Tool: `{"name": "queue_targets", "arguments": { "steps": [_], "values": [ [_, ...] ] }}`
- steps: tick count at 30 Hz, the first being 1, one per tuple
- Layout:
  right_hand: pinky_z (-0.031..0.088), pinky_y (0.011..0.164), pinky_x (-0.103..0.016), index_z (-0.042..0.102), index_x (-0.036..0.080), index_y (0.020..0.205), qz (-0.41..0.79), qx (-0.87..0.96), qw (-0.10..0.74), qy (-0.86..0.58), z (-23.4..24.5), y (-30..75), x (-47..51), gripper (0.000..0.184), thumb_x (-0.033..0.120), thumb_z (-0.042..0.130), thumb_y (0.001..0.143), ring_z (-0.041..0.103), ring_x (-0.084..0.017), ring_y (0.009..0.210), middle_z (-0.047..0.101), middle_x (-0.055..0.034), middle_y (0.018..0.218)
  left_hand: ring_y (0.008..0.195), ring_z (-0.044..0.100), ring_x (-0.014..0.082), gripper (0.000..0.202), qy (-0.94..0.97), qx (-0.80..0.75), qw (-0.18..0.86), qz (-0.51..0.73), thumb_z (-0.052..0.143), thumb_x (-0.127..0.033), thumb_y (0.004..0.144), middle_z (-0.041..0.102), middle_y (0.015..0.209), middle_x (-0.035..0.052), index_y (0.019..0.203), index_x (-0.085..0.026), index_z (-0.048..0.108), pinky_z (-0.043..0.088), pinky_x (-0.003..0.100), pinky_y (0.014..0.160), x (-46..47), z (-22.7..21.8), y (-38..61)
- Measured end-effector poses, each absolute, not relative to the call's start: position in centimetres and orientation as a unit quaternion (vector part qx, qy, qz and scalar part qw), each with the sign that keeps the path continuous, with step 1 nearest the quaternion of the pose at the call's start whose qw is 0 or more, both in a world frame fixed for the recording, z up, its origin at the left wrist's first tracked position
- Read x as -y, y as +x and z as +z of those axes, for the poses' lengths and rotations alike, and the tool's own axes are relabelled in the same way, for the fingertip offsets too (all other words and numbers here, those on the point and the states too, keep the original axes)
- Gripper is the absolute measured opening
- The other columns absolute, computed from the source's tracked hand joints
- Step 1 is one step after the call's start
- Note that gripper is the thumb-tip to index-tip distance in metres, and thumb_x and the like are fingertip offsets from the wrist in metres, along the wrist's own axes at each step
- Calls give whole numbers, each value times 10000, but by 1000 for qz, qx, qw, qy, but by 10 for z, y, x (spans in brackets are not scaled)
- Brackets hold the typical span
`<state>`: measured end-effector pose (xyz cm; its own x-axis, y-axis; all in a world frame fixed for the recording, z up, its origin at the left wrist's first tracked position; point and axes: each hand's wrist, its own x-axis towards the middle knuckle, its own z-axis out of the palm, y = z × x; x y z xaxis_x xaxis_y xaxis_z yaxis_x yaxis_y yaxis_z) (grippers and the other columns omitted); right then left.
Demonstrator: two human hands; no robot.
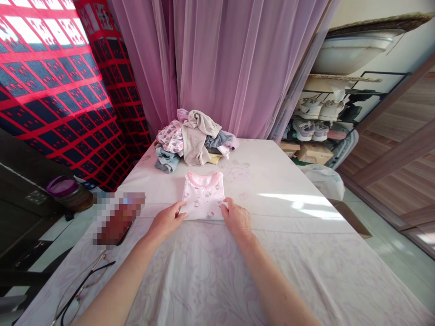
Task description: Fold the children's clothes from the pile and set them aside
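Two bare hands rest on a folded garment at the near middle of a table. Left hand: open, fingers extended, tips touching the garment's lower left edge. Right hand: open, fingers slightly curved, tips touching its lower right edge. Neither visibly grips. The folded pink-and-white top, with its pink collar facing away, lies flat on the floral tablecloth, between the hands; its small cat-face print resembles Hello Kitty. Beyond it sits a heap of mixed clothes. Left of the left hand lie a pixelated object, blurred past identifying, and wire-framed eyeglasses. Sneakers on a wire rack stand beyond the table's far right corner.
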<state>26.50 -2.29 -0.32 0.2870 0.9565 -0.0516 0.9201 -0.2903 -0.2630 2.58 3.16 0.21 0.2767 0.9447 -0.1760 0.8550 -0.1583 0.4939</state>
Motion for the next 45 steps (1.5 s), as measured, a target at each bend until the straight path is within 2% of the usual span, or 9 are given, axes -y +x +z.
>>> {"name": "queue_targets", "arguments": {
  "steps": [4,10,14,18,24,29,33,39,45],
  "values": [
    [399,713,-269,545,228,1249,118,579,149,-793,-1,269,19,322,376,425,989,670,-189,918,729,-42,996,782,627,189,499,726,-602,305,128,523,-472,818,704,875,12,1265,-259,587,409,266,637,-44,5,26],
    [411,721,-268,583,228,1254,164,543,183,-803,-1,275,-3,344,290,387,979,668,-189,949,732,-48,1025,577,550,91,453,561,-625,494,225,507,-554,795,684,1004,56,1045,-187,594,320,205,478,-78,9,38],
    [428,715,-277,597,213,1247,201,510,224,-806,0,277,-14,363,342,409,964,668,-202,943,741,-36,982,522,496,80,521,570,-607,516,199,605,-659,673,657,797,27,851,-169,602,277,202,455,-90,14,41],
    [426,701,-270,564,203,1276,202,515,234,-799,3,273,-21,381,348,420,954,672,-196,901,740,-23,920,525,486,104,420,600,-613,482,179,622,-602,688,560,618,-30,753,-190,575,276,216,471,-93,15,46],
    [421,744,-286,495,224,1317,153,534,175,-813,2,266,-23,365,288,399,970,672,-200,885,728,-33,912,701,566,176,210,645,-669,326,175,593,-397,774,616,694,-1,686,-217,530,318,259,573,-91,8,50],
    [436,777,-315,535,203,1271,137,545,159,-812,-1,270,-19,336,278,408,969,664,-224,924,719,-68,971,915,650,239,298,683,-678,242,123,541,-454,842,718,1005,50,1022,-230,622,432,300,715,-86,16,49],
    [421,924,-358,575,187,1251,59,575,196,-792,2,262,-23,340,236,426,949,586,-248,1119,634,-138,1242,1182,579,257,388,782,-598,115,136,403,-336,924,597,1339,106,1248,-211,577,448,359,951,-84,18,62],
    [180,1160,-495,364,105,1482,44,659,187,-727,-4,237,-56,549,292,391,966,198,-267,1473,302,-150,1583,1424,325,326,510,816,-560,45,133,393,-296,932,403,1530,167,1413,-132,446,252,521,1160,-99,-6,99],
    [189,1141,-538,380,103,1475,93,646,153,-742,-14,239,-68,571,373,329,975,174,-261,1481,279,-138,1594,1456,281,308,553,826,-545,82,122,350,-370,958,349,1564,162,1463,-148,385,224,546,1173,-110,-25,104]
  ]
}}
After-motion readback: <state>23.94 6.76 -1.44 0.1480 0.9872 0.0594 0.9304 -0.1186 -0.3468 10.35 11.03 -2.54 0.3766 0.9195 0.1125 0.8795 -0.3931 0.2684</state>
